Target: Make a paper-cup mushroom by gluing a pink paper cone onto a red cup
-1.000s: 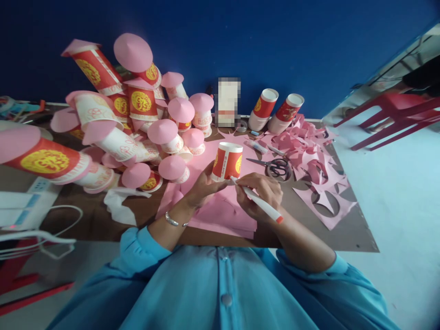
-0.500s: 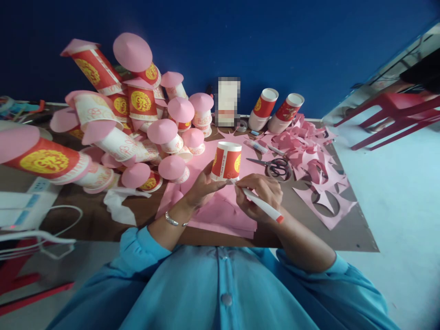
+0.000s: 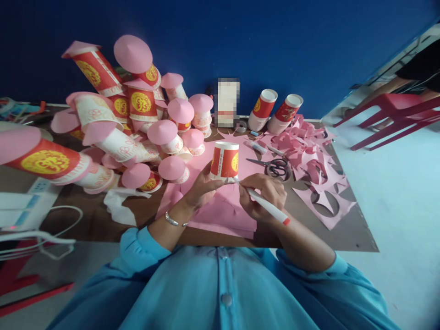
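A red and white paper cup (image 3: 225, 160) with a yellow round print is in my left hand (image 3: 202, 189), held over pink paper sheets (image 3: 220, 215). The thumb of that hand lies along the cup's lower edge. My right hand (image 3: 264, 196) is closed around a slim white tube (image 3: 270, 207) with a red end. The tube's narrow tip is at the lower edge of the cup, close to my left thumb; I cannot tell whether it touches. Black-handled scissors (image 3: 275, 166) lie just beyond my right hand, partly over a tape roll (image 3: 288, 176).
Several paper cups with pink cone tops (image 3: 140, 103) are piled on the left. Two cup stacks (image 3: 263, 110) stand by the blue wall. Pink paper scraps (image 3: 314, 160) cover the table's right side. White tissue (image 3: 122, 206) lies at left; a red stool (image 3: 395, 107) stands beyond.
The cup has turned a little in my left hand and shifted slightly left. My right hand and the white tube have moved slightly to the right.
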Available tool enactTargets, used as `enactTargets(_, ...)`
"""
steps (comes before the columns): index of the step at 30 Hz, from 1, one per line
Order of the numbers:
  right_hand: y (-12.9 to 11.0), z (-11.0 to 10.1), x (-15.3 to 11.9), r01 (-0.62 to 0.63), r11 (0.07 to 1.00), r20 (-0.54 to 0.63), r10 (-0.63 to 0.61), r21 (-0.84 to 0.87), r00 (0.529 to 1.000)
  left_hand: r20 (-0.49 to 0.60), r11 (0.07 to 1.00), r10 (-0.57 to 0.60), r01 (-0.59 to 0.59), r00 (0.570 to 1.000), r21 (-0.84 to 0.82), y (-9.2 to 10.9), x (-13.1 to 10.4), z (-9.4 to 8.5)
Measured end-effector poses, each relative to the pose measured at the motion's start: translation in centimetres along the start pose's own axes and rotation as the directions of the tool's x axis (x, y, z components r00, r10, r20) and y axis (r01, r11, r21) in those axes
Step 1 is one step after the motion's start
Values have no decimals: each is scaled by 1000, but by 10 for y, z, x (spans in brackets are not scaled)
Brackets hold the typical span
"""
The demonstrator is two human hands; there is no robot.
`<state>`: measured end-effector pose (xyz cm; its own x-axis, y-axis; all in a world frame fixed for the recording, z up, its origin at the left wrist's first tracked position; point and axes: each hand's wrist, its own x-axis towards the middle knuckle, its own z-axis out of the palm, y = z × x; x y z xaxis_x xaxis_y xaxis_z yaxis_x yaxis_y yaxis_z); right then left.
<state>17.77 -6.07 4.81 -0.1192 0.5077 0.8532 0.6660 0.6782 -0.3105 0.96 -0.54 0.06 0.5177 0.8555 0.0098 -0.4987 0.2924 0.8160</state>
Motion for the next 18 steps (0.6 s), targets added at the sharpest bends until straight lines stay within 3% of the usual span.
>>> enactTargets(8,2,2,-1,-84,996,-46,85,35,995,-52,996,6,-11,999,-85,2,-2,3)
enactTargets(18,4,3,-2,-22,999,-3,22,47,1000,-65,999,-31,31,997,-12,-1,-3,1)
